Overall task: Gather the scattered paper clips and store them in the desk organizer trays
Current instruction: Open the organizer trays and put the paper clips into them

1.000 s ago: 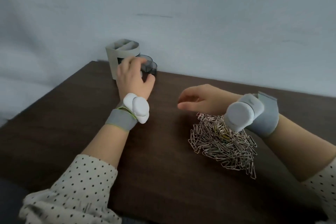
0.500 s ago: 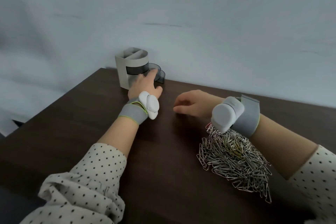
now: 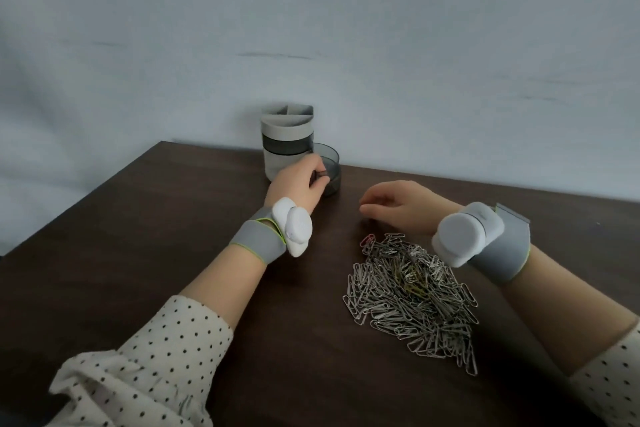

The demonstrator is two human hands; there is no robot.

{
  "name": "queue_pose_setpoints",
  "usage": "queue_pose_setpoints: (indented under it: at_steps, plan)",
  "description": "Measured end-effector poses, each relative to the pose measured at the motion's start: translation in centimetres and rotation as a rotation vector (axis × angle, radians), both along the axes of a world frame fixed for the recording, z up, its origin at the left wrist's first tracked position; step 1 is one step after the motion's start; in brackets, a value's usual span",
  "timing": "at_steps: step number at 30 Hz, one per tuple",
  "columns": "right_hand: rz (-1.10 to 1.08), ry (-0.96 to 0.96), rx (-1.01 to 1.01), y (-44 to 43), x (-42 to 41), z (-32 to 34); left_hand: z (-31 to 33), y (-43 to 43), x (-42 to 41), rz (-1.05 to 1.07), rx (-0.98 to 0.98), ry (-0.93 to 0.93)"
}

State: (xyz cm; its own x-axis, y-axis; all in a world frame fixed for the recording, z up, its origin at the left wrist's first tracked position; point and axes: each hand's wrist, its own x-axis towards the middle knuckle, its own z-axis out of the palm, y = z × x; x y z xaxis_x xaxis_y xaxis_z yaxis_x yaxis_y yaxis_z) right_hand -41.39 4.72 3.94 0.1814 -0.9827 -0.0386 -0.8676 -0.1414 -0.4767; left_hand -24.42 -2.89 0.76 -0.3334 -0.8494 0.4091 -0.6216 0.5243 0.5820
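Note:
A grey cylindrical desk organizer (image 3: 284, 135) stands at the table's far edge against the wall, with dividers in its open top. A dark translucent tray (image 3: 330, 158) is swung out from its right side. My left hand (image 3: 294, 184) reaches to that tray, thumb and fingers pinched on its near rim. A large pile of silver paper clips (image 3: 412, 295) lies on the table right of centre, with one red clip (image 3: 367, 239) at its far edge. My right hand (image 3: 401, 204) hovers just beyond the pile, fingers loosely curled downward, nothing visible in them.
The dark wooden table (image 3: 138, 236) ends at the left corner and meets a pale wall (image 3: 381, 45) at the back. Both wrists carry grey bands with white devices. Polka-dot sleeves cover my forearms near the bottom edge.
My left hand has come down from above the tray and closed on its near rim. My right hand stays beside the clip pile. The view has shifted with my head.

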Motion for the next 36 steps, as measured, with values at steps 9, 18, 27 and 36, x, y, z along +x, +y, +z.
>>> queue_pose_setpoints:
  at_steps: [9,18,27,36]
  plan:
    - [-0.104,-0.231,-0.061,6.4,-5.3,-2.3,-0.7,3.3,-5.6,-0.237,0.067,0.107]
    - [0.083,-0.1,-0.138,8.9,-4.2,-3.8,-0.9,3.5,-4.2,-0.242,0.175,0.333]
    - [0.084,-0.049,-0.122,9.1,-4.0,-4.0,-0.8,1.7,-5.4,-0.09,0.594,0.668]
    - [0.183,0.236,-0.059,9.7,-2.1,-4.7,-0.2,3.7,-5.0,0.019,0.44,0.69]
